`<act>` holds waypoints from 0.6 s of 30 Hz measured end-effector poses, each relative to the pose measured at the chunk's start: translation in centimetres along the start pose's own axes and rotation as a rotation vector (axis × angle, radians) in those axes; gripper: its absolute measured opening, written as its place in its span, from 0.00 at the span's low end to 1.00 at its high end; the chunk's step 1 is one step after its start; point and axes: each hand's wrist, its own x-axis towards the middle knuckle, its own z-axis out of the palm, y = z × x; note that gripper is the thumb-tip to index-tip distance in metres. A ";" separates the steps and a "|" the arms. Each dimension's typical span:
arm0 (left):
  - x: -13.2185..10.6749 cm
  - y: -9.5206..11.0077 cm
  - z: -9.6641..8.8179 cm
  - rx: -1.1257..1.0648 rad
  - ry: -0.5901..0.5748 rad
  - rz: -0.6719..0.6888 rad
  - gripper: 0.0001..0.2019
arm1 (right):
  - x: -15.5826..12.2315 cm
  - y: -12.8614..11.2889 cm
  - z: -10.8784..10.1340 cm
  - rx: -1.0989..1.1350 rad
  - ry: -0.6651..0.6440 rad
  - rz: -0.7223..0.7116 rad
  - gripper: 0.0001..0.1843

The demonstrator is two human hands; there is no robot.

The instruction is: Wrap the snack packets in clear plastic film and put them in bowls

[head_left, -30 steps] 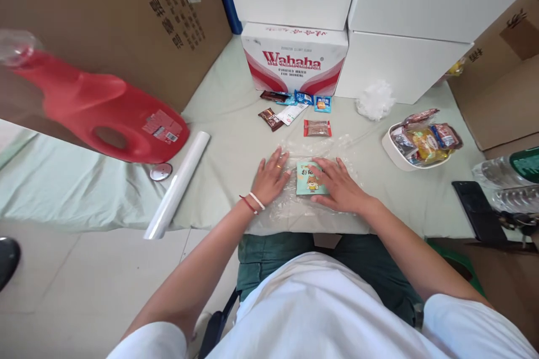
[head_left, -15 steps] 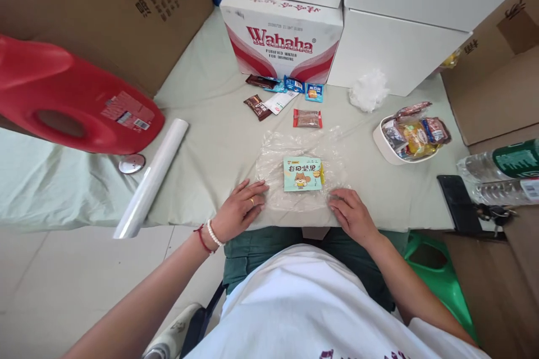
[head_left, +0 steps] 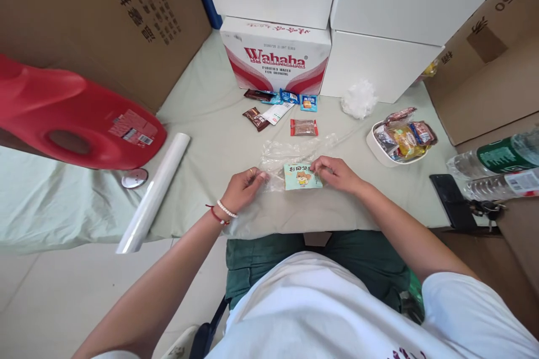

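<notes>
A mint-green snack packet (head_left: 302, 179) with a squirrel picture lies on a crumpled sheet of clear plastic film (head_left: 273, 152) near the table's front edge. My left hand (head_left: 245, 188) is closed at the film's left side, thumb and fingers pinching it. At the packet's upper right corner, my right hand (head_left: 337, 173) has its fingers curled together on the film, which is drawn in against the packet. These fingertips cover part of the packet's printed edge. Just beyond lies a red-edged brown snack packet (head_left: 304, 127).
Several small snack packs (head_left: 289, 96) lie before a Wahaha carton (head_left: 275, 59). A white tub of snacks (head_left: 374, 147), a crumpled plastic ball (head_left: 359, 99), a phone (head_left: 452, 201) and bottles (head_left: 505, 156) are rightward. Leftward are a white roll (head_left: 154, 193) and red jug (head_left: 96, 123).
Both hands have gone from resting flat beside the film to gripping it. My right hand has moved left and away from me to the packet, bringing the film's right side in.
</notes>
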 end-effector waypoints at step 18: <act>1.1 0.2 1.5 -0.148 0.315 -0.067 0.15 | 1.6 -0.8 1.7 -0.245 0.101 0.241 0.14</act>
